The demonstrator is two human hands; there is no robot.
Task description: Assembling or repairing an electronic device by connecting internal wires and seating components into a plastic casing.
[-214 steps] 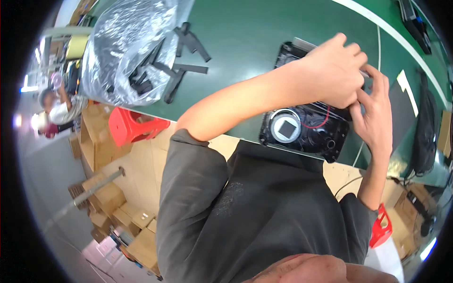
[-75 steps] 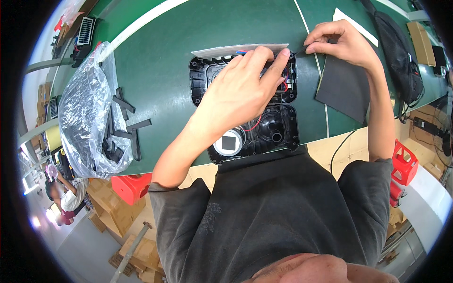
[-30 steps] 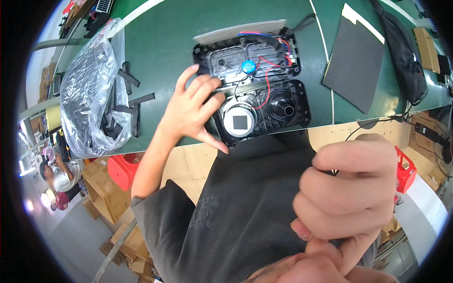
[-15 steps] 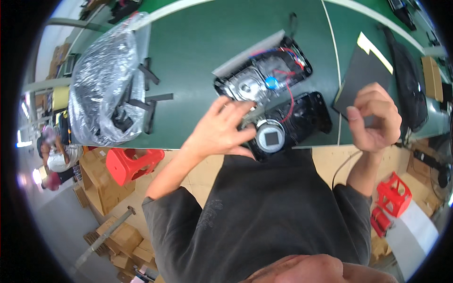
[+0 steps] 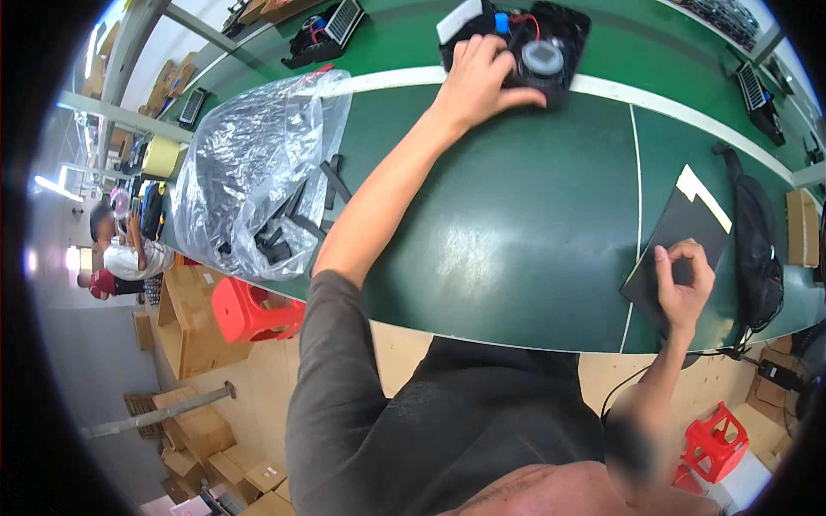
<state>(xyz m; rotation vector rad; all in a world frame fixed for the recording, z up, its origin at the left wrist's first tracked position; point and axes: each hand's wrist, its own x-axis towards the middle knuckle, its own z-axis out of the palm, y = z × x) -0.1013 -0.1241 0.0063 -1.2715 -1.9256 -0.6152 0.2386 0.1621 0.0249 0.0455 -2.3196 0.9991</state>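
Note:
My left arm reaches far across the table. At its end my left hand (image 5: 483, 86) grips the near side of an opened black electronic device (image 5: 564, 24), fingers over its left half and thumb along the near edge. The device has a round grey speaker-like part (image 5: 543, 57), a blue component (image 5: 502, 23) and red wires; its far side is cut off by the frame. On the right, my right hand (image 5: 686, 284) is loosely curled above a flat dark sheet (image 5: 673, 225) with a pale strip. Its thumb stands slightly apart from the fingers, with nothing visible between them.
A clear plastic bag (image 5: 237, 172) with black straps (image 5: 331, 182) lies at left. A black pouch-like item (image 5: 757, 249) is at far right. Similar devices with panels (image 5: 344, 21) stand beyond the white divider (image 5: 602, 89). Red stools (image 5: 245, 311) and cardboard boxes (image 5: 194, 322) are below.
My left hand has moved the opened device from the near table edge to the far white divider. The right hand has stayed on the right, over the dark sheet.

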